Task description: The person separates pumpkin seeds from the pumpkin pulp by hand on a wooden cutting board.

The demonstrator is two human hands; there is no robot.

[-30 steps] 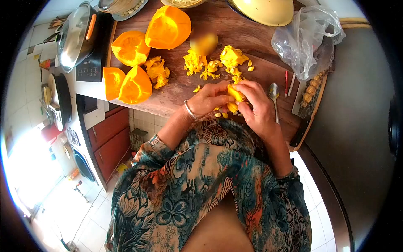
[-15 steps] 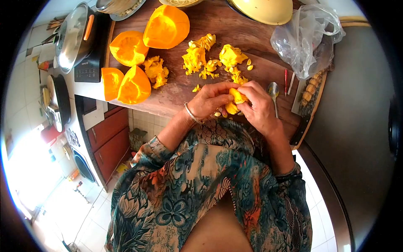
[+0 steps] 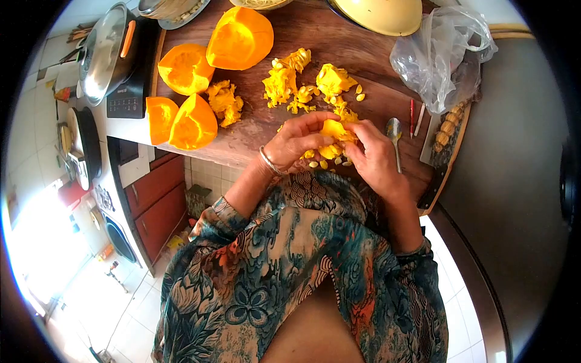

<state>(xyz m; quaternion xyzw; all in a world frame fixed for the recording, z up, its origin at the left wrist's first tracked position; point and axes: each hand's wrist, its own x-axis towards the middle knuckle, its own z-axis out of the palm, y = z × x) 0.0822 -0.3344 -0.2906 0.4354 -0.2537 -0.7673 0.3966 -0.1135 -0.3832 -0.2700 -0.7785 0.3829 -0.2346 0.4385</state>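
A clump of pumpkin pulp (image 3: 334, 132) is held between my two hands above the near edge of the wooden table. My left hand (image 3: 296, 142), with a bangle at the wrist, has its fingers closed round the left side. On the right side, my right hand (image 3: 374, 150) pinches the same clump. Loose pumpkin seeds (image 3: 324, 164) lie just below the hands. Past my fingers sit more heaps of stringy pulp (image 3: 334, 81), with a few seeds beside them. A spoon (image 3: 394, 136) lies to the right of my right hand.
Cut pumpkin pieces (image 3: 241, 39) stand at the left of the table (image 3: 254, 130). Behind are a yellow bowl (image 3: 381, 15) and a crumpled plastic bag (image 3: 442, 60). Red and white sticks (image 3: 413, 118) and a cleaver (image 3: 431, 142) lie at right. A lidded pan (image 3: 106, 54) stands far left.
My hands have drawn slightly apart, the left one shifting left. More of the pulp clump shows between them, and more seeds are visible below.
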